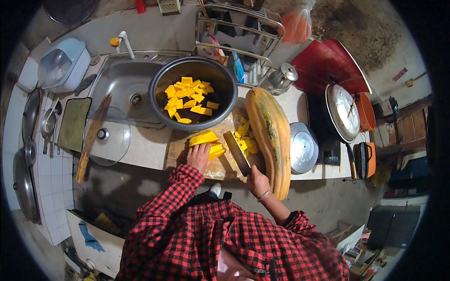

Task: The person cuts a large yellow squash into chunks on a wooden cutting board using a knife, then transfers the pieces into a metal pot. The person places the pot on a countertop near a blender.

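Note:
My left hand (198,158) rests on thick slabs of yellow squash flesh (205,138), its fingers over their near side. They lie on a wooden cutting board (219,168). In my right hand (258,182) is the handle of a cleaver (237,152), its broad blade to the right of the slabs and apart from them. Yellow trimmings (248,140) lie on the board beyond the blade. A long, whole orange-and-green squash (272,140) lies along the board's right side. Behind the board, a large dark metal pot (230,109) holds many yellow squash pieces (190,93).
A stainless sink (116,80) is at the left, with a glass lid (117,140) and a straw whisk (86,154) near it. On the right are an upturned metal basin (303,149), a lidded wok (342,112) and a kettle (281,79). Behind stands a metal rack (242,24).

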Tool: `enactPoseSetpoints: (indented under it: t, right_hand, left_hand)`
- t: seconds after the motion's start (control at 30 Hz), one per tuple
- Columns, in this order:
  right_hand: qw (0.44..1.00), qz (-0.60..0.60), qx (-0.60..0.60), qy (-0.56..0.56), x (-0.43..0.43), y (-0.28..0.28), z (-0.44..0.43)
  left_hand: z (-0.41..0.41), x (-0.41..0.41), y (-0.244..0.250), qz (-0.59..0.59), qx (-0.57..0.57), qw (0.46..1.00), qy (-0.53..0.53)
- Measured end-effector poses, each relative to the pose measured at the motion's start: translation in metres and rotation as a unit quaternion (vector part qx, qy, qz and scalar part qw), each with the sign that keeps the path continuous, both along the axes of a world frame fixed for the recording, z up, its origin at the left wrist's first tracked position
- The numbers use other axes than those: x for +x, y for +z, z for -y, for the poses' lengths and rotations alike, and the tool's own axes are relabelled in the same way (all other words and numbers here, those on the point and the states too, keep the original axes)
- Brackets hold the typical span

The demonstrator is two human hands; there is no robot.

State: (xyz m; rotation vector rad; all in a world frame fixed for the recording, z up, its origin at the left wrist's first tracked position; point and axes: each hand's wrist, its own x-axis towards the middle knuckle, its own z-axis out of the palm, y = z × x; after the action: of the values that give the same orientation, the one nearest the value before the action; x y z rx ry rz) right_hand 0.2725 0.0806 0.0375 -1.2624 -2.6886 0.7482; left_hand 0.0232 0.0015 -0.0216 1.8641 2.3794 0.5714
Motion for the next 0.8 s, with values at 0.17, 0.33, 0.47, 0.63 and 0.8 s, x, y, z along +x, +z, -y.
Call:
enactPoseSetpoints:
  t: [0.17, 0.33, 0.47, 0.63, 0.8]
  right_hand:
    - [0.999, 0.031, -0.012, 0.018, 0.009, 0.006, 0.003]
    - [0.998, 0.014, 0.018, 0.061, 0.011, 0.017, 0.011]
    - [0.982, 0.032, 0.049, 0.178, -0.006, 0.024, 0.003]
    - [0.953, 0.137, 0.044, 0.268, -0.055, 0.009, -0.02]
    - [0.951, 0.159, 0.068, 0.255, -0.066, -0.004, -0.03]
  left_hand:
    - [0.036, 0.0, 0.007, 0.072, -0.057, 0.994, 0.067]
    - [0.072, -0.003, 0.005, 0.076, 0.038, 0.991, 0.106]
    - [0.086, -0.026, -0.006, 0.11, 0.014, 0.993, 0.051]
    - [0.092, -0.035, -0.009, 0.145, 0.038, 0.989, 0.017]
    - [0.071, -0.022, -0.008, 0.135, 0.026, 0.989, 0.052]
